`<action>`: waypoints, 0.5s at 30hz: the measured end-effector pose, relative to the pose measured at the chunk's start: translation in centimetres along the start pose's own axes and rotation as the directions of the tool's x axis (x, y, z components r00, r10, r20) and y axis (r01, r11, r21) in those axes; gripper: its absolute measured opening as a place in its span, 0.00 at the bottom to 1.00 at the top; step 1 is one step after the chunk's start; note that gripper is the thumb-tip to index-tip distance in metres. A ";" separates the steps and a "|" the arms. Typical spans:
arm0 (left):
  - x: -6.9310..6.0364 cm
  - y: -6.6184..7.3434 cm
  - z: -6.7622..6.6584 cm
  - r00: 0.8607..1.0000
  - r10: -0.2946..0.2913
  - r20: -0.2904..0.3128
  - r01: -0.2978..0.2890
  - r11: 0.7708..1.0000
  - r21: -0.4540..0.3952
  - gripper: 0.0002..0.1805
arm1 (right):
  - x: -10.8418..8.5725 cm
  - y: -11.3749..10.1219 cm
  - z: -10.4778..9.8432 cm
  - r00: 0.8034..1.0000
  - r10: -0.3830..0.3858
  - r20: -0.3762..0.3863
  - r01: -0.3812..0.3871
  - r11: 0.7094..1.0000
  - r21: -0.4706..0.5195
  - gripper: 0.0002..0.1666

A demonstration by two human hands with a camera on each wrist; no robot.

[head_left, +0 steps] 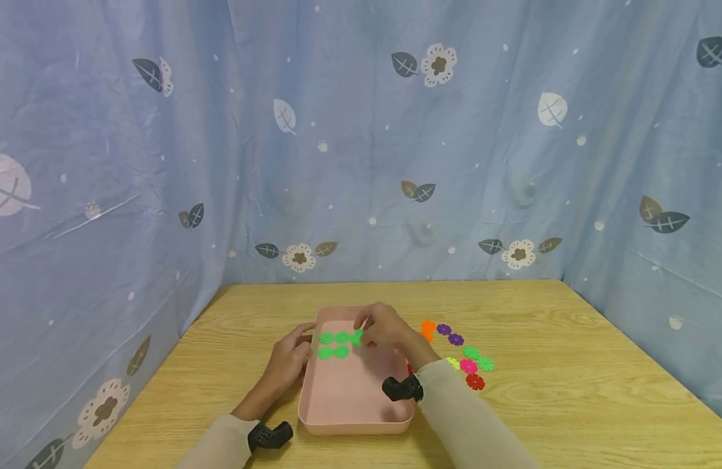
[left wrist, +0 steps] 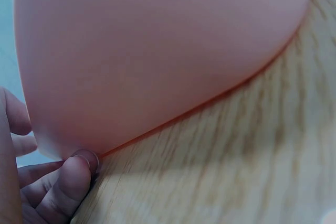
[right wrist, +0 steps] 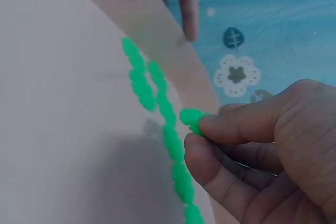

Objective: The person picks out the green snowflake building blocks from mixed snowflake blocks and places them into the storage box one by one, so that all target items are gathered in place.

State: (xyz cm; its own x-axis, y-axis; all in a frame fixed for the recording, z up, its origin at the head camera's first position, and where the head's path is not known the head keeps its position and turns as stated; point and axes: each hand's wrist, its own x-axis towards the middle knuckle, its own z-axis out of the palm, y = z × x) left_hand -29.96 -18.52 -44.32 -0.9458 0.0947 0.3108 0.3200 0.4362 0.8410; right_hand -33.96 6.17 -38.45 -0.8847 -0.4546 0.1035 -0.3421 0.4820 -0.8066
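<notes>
A pink rectangular tray (head_left: 352, 397) lies on the table, with flat green snowflake discs (head_left: 341, 337) joined in rows at its far left. My right hand (head_left: 386, 327) hovers over the tray's far part. In the right wrist view, its thumb and index finger pinch a green snowflake disc (right wrist: 191, 116), partly covered by the fingertips, close to the longer row of discs (right wrist: 172, 142). My left hand (head_left: 287, 360) holds the tray's left side; in the left wrist view the thumb (left wrist: 74, 178) is low against the outer wall and other fingers are at the edge.
Right of the tray, more discs lie on the wooden table (head_left: 548, 391): orange ones (head_left: 428, 326), purple ones (head_left: 455, 339), green ones (head_left: 485, 363), a pink one (head_left: 469, 366) and a red one (head_left: 475, 382). A blue patterned curtain (head_left: 349, 163) hangs behind and at both sides.
</notes>
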 end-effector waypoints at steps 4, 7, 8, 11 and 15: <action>0.0 0.0 0.0 1.000 -0.004 0.002 0.004 1.000 -0.002 0.30 | 0.2 0.3 0.8 0.999 -0.023 -0.041 0.018 0.992 -0.123 0.15; 0.0 0.0 0.0 1.000 -0.005 0.009 0.005 1.000 -0.009 0.30 | 0.3 0.7 1.1 0.996 -0.051 -0.067 0.036 0.978 -0.206 0.11; 0.0 0.1 0.0 1.000 -0.004 0.010 0.004 1.000 -0.009 0.30 | 0.3 0.8 1.2 0.996 -0.057 -0.074 0.039 0.974 -0.225 0.10; 0.0 0.1 0.0 1.000 0.003 0.005 -0.003 1.000 -0.003 0.30 | 0.3 1.1 1.4 0.993 -0.063 -0.096 0.037 0.967 -0.253 0.09; 0.0 0.1 0.0 1.000 0.010 -0.008 -0.010 1.000 0.002 0.30 | 0.4 1.2 1.7 0.988 -0.088 -0.128 0.045 0.949 -0.311 0.09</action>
State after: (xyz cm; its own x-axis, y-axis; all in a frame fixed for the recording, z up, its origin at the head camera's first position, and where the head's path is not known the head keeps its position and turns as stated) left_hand -29.88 -18.49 -44.25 -0.9420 0.0921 0.3227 0.3294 0.4372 0.8369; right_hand -34.24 5.31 -40.38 -0.8842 -0.3956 0.2482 -0.4627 0.6700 -0.5805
